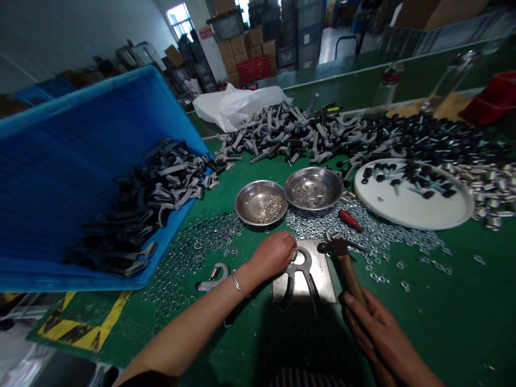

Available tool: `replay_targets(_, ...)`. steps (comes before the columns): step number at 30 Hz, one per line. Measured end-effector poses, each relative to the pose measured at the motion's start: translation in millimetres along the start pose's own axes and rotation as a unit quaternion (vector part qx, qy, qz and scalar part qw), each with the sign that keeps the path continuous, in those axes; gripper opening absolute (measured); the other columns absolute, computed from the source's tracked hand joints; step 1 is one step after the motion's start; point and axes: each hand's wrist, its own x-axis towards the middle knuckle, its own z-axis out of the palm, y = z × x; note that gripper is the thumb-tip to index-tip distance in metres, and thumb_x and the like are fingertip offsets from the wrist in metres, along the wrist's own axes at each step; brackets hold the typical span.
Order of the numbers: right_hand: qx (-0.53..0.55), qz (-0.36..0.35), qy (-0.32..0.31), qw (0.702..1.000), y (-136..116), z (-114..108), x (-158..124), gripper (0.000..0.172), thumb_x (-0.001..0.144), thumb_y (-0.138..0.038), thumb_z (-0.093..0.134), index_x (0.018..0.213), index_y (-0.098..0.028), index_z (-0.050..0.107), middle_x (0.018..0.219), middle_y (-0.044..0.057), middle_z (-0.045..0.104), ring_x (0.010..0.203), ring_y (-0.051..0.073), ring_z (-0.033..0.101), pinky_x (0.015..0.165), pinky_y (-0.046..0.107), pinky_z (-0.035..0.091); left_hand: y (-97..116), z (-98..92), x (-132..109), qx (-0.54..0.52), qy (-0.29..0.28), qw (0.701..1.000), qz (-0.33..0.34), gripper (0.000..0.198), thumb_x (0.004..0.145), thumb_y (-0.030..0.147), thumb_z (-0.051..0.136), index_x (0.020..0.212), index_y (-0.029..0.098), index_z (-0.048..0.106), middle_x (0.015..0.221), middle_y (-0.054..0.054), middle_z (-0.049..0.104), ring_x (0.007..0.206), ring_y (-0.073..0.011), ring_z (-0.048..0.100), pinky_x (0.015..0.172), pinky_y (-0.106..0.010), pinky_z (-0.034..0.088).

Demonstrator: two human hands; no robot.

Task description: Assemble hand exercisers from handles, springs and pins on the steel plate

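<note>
Grey metal clamp frame [309, 267] lies on a metal plate [327, 282] between the hands. The left hand [274, 251] bunches its fingers at the frame's far end; whether it grips anything, I cannot tell. The right hand [370, 325] is closed around the wooden handle of a hammer [347, 271], whose head lies beyond that hand. Farther out past the left hand, two steel bowls [246, 208] sit on the green worktop [447, 317]

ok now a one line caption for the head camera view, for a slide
Right hand holding a wooden-handled hammer, left hand at a gray plier-shaped part on a metal plate.
</note>
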Motion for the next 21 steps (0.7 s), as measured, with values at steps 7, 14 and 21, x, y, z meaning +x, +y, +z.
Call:
replay_targets(7, -0.024, -0.003, -0.007, 1.0, -8, 1, -6, 0.04, 0.085, -0.062, 0.062, 0.091, -0.026, 0.047, 0.051, -0.012, 0.045, 0.03, 0.004, 0.026, 0.028, 0.015, 0.025, 12, -4.6, 7, 0.164, -0.038, 0.972, 0.165, 0.019, 0.094, 0.009, 0.045, 0.089, 0.008, 0.063, 0.084, -0.012, 0.061, 0.083, -0.0254, 0.056, 0.071, -0.037, 0.041)
replay_targets(14, -0.249, -0.111, -0.003, 0.962, -58, -17, -6, 0.035, 0.086, -0.06, 0.061, 0.089, -0.026, 0.063, 0.068, 0.0, 0.065, 0.058, 0.017, 0.061, 0.051, 0.026, 0.05, 12, -2.8, 8, 0.124, -0.053, 0.987, 0.085, 0.017, 0.095, 0.011, 0.045, 0.093, 0.008, 0.062, 0.088, -0.012, 0.062, 0.085, -0.0243, 0.057, 0.075, -0.037, 0.044)
replay_targets(21, -0.437, -0.164, -0.018, 0.884, -96, -29, 2, 0.038, 0.092, -0.058, 0.049, 0.098, -0.025, 0.067, 0.09, 0.008, 0.074, 0.08, 0.026, 0.068, 0.069, 0.035, 0.052, 12, -30.0, -38, -0.017, 0.004, 0.998, -0.056, 0.019, 0.091, 0.017, 0.05, 0.108, 0.012, 0.058, 0.106, -0.011, 0.06, 0.1, -0.024, 0.054, 0.091, -0.039, 0.044)
